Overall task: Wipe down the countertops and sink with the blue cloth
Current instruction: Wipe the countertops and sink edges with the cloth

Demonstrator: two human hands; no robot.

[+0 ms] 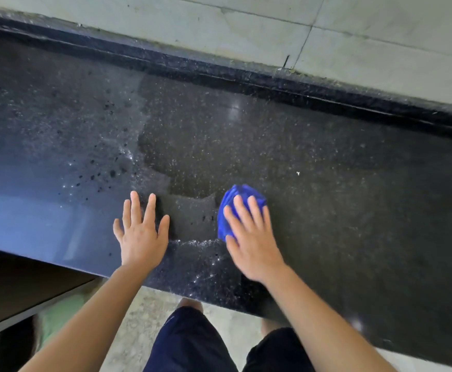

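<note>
Dark speckled stone table [327,146] is filling most of the view, running from 9 o'clock across to 4 o'clock. Pale tiled wall [380,28] is sitting behind it from 12 to 2 o'clock, with a raised black lip [219,68] running along the joint.

Grey floor [139,331] is showing under the table's near edge at 6 to 7 o'clock. The person's dark shorts [190,342] are showing at 6 o'clock, at the bottom edge. A blurry green thing [58,315] is sitting at 8 o'clock; can't tell what it is.

A wet patch [192,135] is spreading over the table middle, just towards 11 o'clock from the cloth. Dark droplets [106,173] are scattering beside it at 9 o'clock.

Right hand [251,242] is lying at 5 o'clock, fingers straight and spread, pressing flat on top of the blue cloth [226,208], not curling round it.

Left hand [141,237] is lying at 7 o'clock, palm down on the table, fingers straight and spread, holding nothing, near the cloth but apart from it.

The blue cloth is sitting bunched on the table just below centre, near the front edge, poking out from under the right fingers towards 11 o'clock.

A white speck [298,172] is sitting on the table at 3 o'clock.
</note>
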